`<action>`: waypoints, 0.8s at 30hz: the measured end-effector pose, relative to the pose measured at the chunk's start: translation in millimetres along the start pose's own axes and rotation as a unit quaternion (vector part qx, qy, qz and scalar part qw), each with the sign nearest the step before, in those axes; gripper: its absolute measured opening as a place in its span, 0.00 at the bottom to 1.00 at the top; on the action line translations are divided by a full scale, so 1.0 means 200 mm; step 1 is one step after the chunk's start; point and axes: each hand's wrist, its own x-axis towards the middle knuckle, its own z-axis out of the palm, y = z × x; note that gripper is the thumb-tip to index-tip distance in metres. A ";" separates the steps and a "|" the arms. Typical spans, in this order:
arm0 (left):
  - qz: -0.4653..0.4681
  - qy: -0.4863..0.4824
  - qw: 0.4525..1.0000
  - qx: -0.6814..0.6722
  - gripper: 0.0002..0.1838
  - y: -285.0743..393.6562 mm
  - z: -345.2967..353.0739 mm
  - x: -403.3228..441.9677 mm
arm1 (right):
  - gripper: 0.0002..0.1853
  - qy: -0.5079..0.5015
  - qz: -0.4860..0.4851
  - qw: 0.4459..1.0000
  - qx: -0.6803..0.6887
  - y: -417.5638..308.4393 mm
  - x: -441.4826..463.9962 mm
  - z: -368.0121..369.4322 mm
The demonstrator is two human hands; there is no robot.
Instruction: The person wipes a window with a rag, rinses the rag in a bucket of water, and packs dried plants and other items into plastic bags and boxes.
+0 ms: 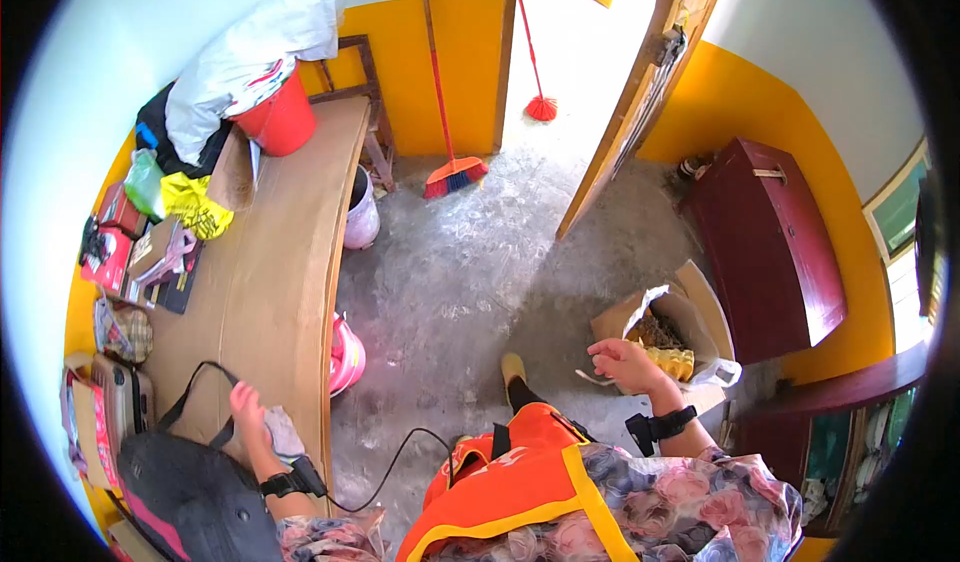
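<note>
My left hand [248, 415] is over the cardboard-covered table near its front end, fingers loosely extended with no object visible in them. Beside it lies a greyish cloth [284, 433], and a black bag [190, 492] with a looped strap [215, 372] sits just to the left. My right hand [628, 365] hovers on the right side, its fingers loosely bent and seemingly holding nothing. Below and behind that hand stands an open cardboard box [708, 297] lined with a white plastic bag [690, 327], with yellow and brown stuff inside. Both wrists wear black bands.
Along the left wall, the table [265, 262] bears a red bucket [280, 117], bags and boxes. A broom [455, 175] leans by the doorway; another red broom [541, 108] stands beyond. The wooden door [625, 102] is ajar. A dark red chest [765, 252] stands right. Pink bucket [346, 354] sits under the table edge.
</note>
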 end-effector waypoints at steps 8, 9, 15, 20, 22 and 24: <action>-0.043 -0.242 0.968 0.047 0.18 0.09 1.12 -0.09 | 0.11 0.026 -0.014 0.998 0.063 -0.24 0.80 -0.26; -0.038 -0.252 0.961 0.104 0.18 0.04 1.18 -0.10 | 0.11 0.000 -0.016 0.999 0.050 -0.28 0.88 -0.31; -0.276 -0.182 0.935 0.127 0.20 -0.10 1.06 -0.19 | 0.10 -0.037 -0.025 0.997 0.059 -0.51 1.22 -0.38; -0.345 0.019 0.935 0.080 0.20 -0.42 0.72 -0.19 | 0.10 -0.054 0.000 0.998 0.039 -0.60 1.37 -0.25; -0.364 0.076 0.925 0.075 0.19 -0.52 0.61 -0.15 | 0.10 -0.063 0.005 0.998 0.018 -0.67 1.39 -0.16; -0.371 0.111 0.919 0.077 0.19 -0.57 0.49 -0.12 | 0.10 -0.070 0.014 0.997 -0.003 -0.72 1.40 -0.03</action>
